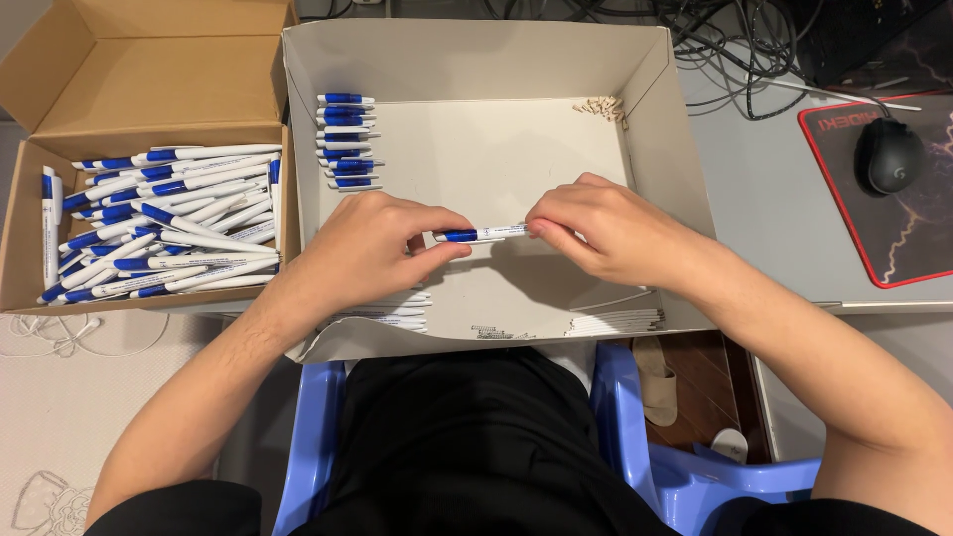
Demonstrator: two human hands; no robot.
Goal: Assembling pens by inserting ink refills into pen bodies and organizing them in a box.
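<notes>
Over the white tray point(675, 179), both hands, left point(367, 248) and right point(606, 228), pinch one blue-and-white pen point(481, 234) by its ends, steadying it level.

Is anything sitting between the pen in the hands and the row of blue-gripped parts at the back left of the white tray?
Nothing visible does. The pen is held between the left hand and right hand above the white tray. The tray floor from there up to the row of blue-gripped parts is bare.

Probably a home desk: mouse point(889, 156), tangled cables point(740, 40), plastic stool point(675, 467).
</notes>
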